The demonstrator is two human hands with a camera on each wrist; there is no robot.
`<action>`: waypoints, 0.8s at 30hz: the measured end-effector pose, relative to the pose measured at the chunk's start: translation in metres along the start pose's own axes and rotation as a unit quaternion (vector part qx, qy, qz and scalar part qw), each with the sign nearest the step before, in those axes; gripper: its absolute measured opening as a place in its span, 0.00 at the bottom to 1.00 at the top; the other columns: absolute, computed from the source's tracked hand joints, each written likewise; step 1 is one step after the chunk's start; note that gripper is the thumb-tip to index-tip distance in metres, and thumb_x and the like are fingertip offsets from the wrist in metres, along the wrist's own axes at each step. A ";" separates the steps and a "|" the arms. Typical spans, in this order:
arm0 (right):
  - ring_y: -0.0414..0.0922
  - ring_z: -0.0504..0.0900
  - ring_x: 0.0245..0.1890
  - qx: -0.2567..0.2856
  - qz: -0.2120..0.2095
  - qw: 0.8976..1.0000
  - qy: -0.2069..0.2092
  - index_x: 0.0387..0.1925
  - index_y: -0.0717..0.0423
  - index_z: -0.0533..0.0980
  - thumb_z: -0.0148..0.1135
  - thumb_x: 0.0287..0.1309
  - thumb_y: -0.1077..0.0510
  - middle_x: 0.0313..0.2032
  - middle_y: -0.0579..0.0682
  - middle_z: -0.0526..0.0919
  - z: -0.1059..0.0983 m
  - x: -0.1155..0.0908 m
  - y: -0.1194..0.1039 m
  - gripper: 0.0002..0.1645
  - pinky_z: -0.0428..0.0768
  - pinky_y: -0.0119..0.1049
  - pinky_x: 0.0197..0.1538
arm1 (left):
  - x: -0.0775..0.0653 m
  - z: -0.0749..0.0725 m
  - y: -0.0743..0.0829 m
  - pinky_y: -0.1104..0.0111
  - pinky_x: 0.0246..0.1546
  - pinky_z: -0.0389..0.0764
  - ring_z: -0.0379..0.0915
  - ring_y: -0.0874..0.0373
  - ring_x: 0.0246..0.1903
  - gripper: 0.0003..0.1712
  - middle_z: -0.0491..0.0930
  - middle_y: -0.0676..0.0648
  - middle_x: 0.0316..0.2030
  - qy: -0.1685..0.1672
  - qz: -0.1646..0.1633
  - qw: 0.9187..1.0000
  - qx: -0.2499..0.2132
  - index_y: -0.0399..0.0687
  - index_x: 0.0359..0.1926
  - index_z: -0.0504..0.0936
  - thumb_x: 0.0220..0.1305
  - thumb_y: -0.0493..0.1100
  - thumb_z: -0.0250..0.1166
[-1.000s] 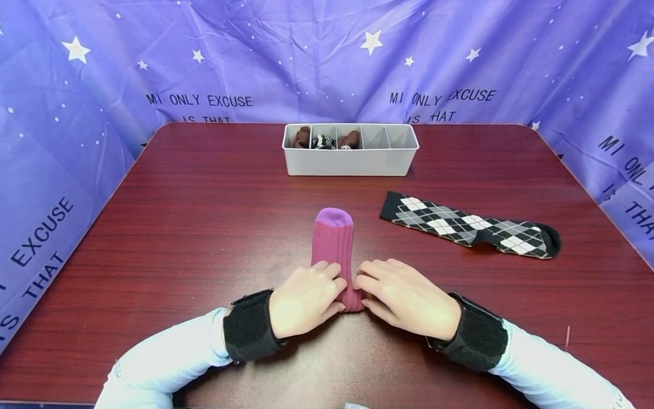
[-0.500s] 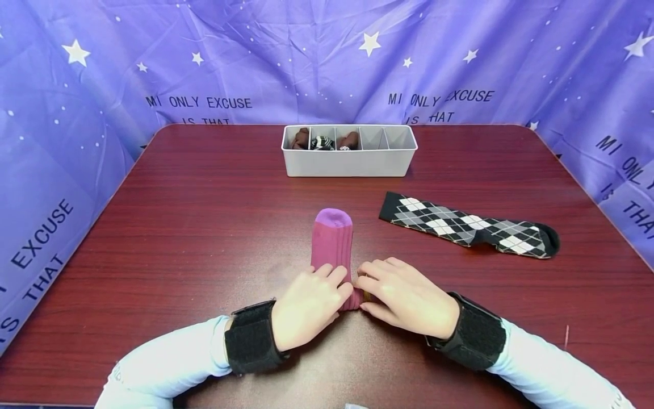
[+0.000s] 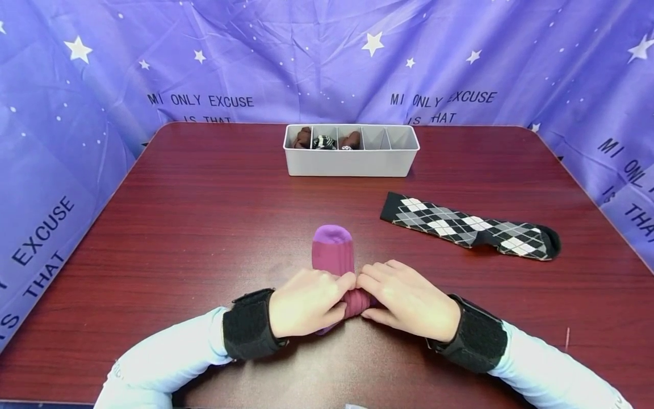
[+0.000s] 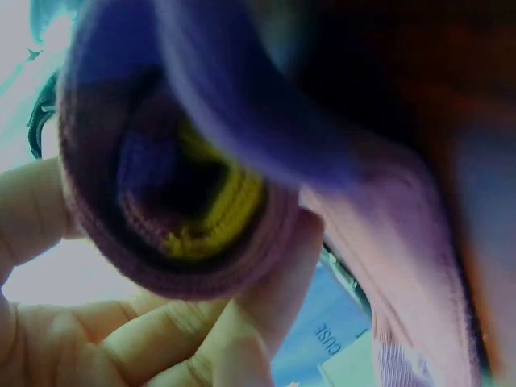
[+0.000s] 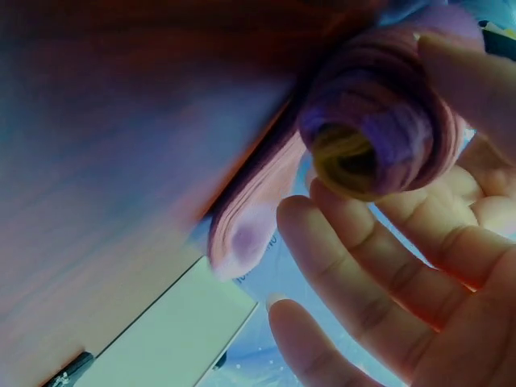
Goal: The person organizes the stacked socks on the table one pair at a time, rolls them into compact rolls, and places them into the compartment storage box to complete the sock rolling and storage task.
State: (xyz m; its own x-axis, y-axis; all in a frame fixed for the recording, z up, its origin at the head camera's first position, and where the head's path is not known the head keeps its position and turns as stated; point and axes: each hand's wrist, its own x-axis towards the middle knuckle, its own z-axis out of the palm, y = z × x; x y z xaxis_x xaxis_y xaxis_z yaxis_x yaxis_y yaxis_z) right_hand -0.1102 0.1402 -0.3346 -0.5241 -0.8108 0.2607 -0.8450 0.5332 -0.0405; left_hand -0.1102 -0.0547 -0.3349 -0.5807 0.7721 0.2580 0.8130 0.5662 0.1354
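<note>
A pink ribbed sock (image 3: 332,255) with a purple toe lies in front of the person, its near part wound into a roll. My left hand (image 3: 306,302) grips the roll's left end, thumb on the near side and fingers over the top. On the other end, my right hand (image 3: 409,298) holds the roll between thumb and fingers. In the left wrist view the rolled sock (image 4: 197,278) shows a coiled end with yellow fabric inside. The right wrist view shows the opposite end of the rolled sock (image 5: 411,121), also with yellow at its core.
A black, grey and white argyle sock (image 3: 460,224) lies flat to the right. Behind stands a light grey divided box (image 3: 349,163) with dark rolled items in its three left compartments. A purple star-printed curtain (image 3: 306,57) hangs past the table's far edge.
The sock's purple toe has drawn nearer the person and the near roll looks thicker. My left fingers have curled over the roll; a purple bit now shows under that hand. The right hand barely moved.
</note>
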 end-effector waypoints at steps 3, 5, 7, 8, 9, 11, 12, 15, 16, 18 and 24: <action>0.36 0.67 0.28 -0.011 -0.003 1.000 0.006 0.35 0.48 0.71 0.62 0.39 0.48 0.26 0.39 0.68 0.000 0.000 0.001 0.18 0.67 0.32 0.35 | 0.001 0.000 0.000 0.72 0.16 0.67 0.66 0.65 0.15 0.06 0.69 0.57 0.15 0.000 -0.002 1.000 -0.004 0.50 0.27 0.67 0.51 0.44 0.55; 0.36 0.67 0.27 -0.019 -0.003 1.000 0.007 0.34 0.48 0.72 0.61 0.41 0.49 0.25 0.39 0.68 0.000 0.000 0.001 0.16 0.67 0.32 0.35 | 0.001 0.000 0.001 0.71 0.17 0.68 0.68 0.64 0.18 0.04 0.71 0.56 0.18 0.012 -0.004 1.000 0.008 0.50 0.28 0.69 0.52 0.44 0.55; 0.36 0.68 0.27 -0.028 -0.002 1.000 0.007 0.33 0.48 0.72 0.60 0.41 0.50 0.24 0.39 0.67 0.001 0.000 0.001 0.14 0.66 0.32 0.34 | 0.000 -0.001 0.002 0.71 0.19 0.69 0.69 0.62 0.22 0.05 0.72 0.56 0.22 0.027 -0.007 0.999 0.021 0.51 0.30 0.72 0.51 0.45 0.56; 0.36 0.68 0.26 -0.032 -0.001 0.999 0.008 0.32 0.48 0.72 0.60 0.42 0.51 0.24 0.39 0.67 0.001 0.000 0.001 0.13 0.66 0.32 0.34 | 0.000 -0.001 0.002 0.70 0.19 0.70 0.69 0.62 0.23 0.07 0.72 0.55 0.24 0.033 -0.008 0.999 0.028 0.52 0.31 0.73 0.51 0.47 0.57; 0.37 0.68 0.26 -0.036 -0.001 0.999 0.009 0.32 0.48 0.72 0.60 0.42 0.51 0.24 0.39 0.67 0.001 0.000 0.001 0.12 0.66 0.32 0.34 | 0.000 -0.001 0.002 0.70 0.20 0.70 0.69 0.62 0.25 0.09 0.72 0.55 0.25 0.038 -0.008 0.999 0.036 0.52 0.32 0.74 0.50 0.48 0.58; 0.37 0.68 0.25 -0.041 0.000 0.999 0.012 0.31 0.49 0.72 0.59 0.44 0.51 0.23 0.39 0.66 0.002 0.000 0.001 0.10 0.66 0.32 0.33 | -0.001 -0.002 0.003 0.70 0.21 0.71 0.70 0.62 0.26 0.14 0.71 0.55 0.27 0.038 -0.008 0.998 0.049 0.52 0.34 0.74 0.45 0.51 0.62; 0.37 0.68 0.25 -0.042 0.000 0.999 0.014 0.31 0.49 0.72 0.58 0.44 0.51 0.23 0.40 0.67 0.002 0.000 0.001 0.10 0.66 0.32 0.32 | -0.001 -0.002 0.003 0.69 0.21 0.70 0.70 0.62 0.26 0.16 0.71 0.55 0.26 0.035 -0.007 0.998 0.056 0.52 0.34 0.74 0.43 0.52 0.63; 0.36 0.67 0.25 -0.035 0.001 0.999 0.020 0.33 0.49 0.72 0.57 0.46 0.51 0.24 0.39 0.67 0.002 0.001 0.001 0.10 0.66 0.31 0.32 | -0.002 -0.001 0.004 0.69 0.21 0.70 0.70 0.61 0.24 0.18 0.72 0.54 0.24 0.025 0.001 0.997 0.079 0.52 0.32 0.73 0.38 0.53 0.65; 0.36 0.68 0.26 -0.028 0.003 0.999 0.022 0.33 0.48 0.72 0.57 0.46 0.51 0.25 0.39 0.68 0.002 0.001 0.001 0.11 0.66 0.31 0.33 | -0.003 0.000 0.003 0.69 0.21 0.70 0.70 0.61 0.23 0.18 0.73 0.54 0.23 0.024 0.001 0.996 0.084 0.52 0.31 0.72 0.38 0.52 0.65; 0.35 0.68 0.28 -0.013 0.011 0.999 0.027 0.35 0.48 0.72 0.58 0.45 0.50 0.27 0.39 0.69 0.002 0.001 0.001 0.13 0.67 0.31 0.33 | -0.003 0.001 0.003 0.69 0.20 0.70 0.70 0.60 0.21 0.16 0.73 0.54 0.21 0.031 0.004 0.996 0.087 0.51 0.29 0.72 0.38 0.50 0.65; 0.34 0.67 0.29 0.009 0.036 0.999 0.030 0.40 0.48 0.69 0.61 0.42 0.48 0.29 0.39 0.70 0.000 0.002 0.001 0.20 0.67 0.30 0.34 | -0.003 0.001 -0.001 0.69 0.18 0.69 0.69 0.61 0.18 0.15 0.73 0.55 0.17 0.054 0.009 0.997 0.063 0.48 0.31 0.69 0.40 0.44 0.63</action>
State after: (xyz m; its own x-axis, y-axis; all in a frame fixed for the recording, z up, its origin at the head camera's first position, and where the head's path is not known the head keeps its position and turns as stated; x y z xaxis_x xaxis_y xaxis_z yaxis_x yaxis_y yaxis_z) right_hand -0.1120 0.1393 -0.3336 -0.5763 -0.7544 0.3142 -0.8077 0.5843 -0.0788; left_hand -0.1092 -0.0570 -0.3367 -0.5524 0.7511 0.3615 0.8079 0.5893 0.0100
